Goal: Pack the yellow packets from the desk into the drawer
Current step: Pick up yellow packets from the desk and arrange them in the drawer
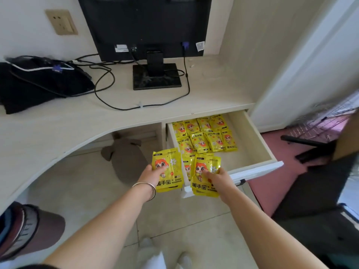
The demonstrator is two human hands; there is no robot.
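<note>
My left hand (150,174) grips a small stack of yellow hand-warmer packets (171,163), held just left of the open drawer's front corner. A second stack of yellow packets (204,183) is in my right hand (218,178), over the near left end of the drawer. The drawer (250,140) is pulled out under the desk's right side. Several yellow packets (206,135) lie in rows at its back and left part; its right side shows bare bottom. No packets are visible on the desk top (97,121).
A monitor (144,26) on a black stand, cables and a black bag (38,80) sit on the desk. A grey soft toy (126,158) lies on the tiled floor under it. A black chair base (314,148) stands on pink flooring right of the drawer.
</note>
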